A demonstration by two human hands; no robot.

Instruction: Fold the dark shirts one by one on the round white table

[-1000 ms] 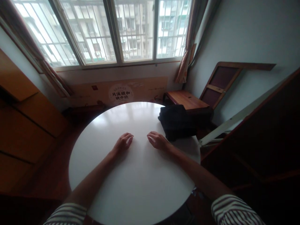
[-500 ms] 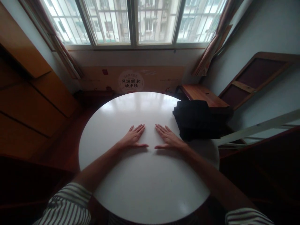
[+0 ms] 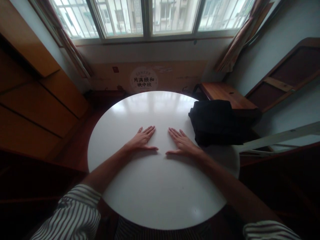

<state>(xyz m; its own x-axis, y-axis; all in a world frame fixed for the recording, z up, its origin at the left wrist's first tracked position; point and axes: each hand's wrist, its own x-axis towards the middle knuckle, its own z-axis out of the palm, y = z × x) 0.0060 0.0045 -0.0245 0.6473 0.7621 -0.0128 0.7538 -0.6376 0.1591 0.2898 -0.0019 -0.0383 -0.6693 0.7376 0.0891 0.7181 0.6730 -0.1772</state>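
From 7 o'clock, a bare forearm in a rolled, black-and-white striped sleeve [image 3: 72,213] reaches over a round, glossy white surface [image 3: 162,190]; a second forearm, in a matching striped cuff [image 3: 270,230], reaches in from 5 o'clock. The right hand [image 3: 183,142] lies at 1 o'clock of the surface's centre, palm down and spread wide, its thumb apart from the fingers. The left hand [image 3: 143,138] lies at 11 o'clock, likewise flat and wide, thumb pointing toward the other thumb with a gap between. Both hands touch only the white surface. Just beyond the right hand, apart from it, a folded black cloth bundle [image 3: 215,121] rests at 2 o'clock, covering part of the rim. Orange-brown wooden cabinets [image 3: 32,100] stand at 10 o'clock. Behind the bundle, at 1 o'clock, is a low reddish-brown wooden stand [image 3: 228,95]. Farthest, at 12 o'clock, a tan panel with dark Chinese characters [image 3: 172,74] sits beneath a barred, pale-framed window [image 3: 172,16], with pinkish-brown curtains [image 3: 238,43] at either side.
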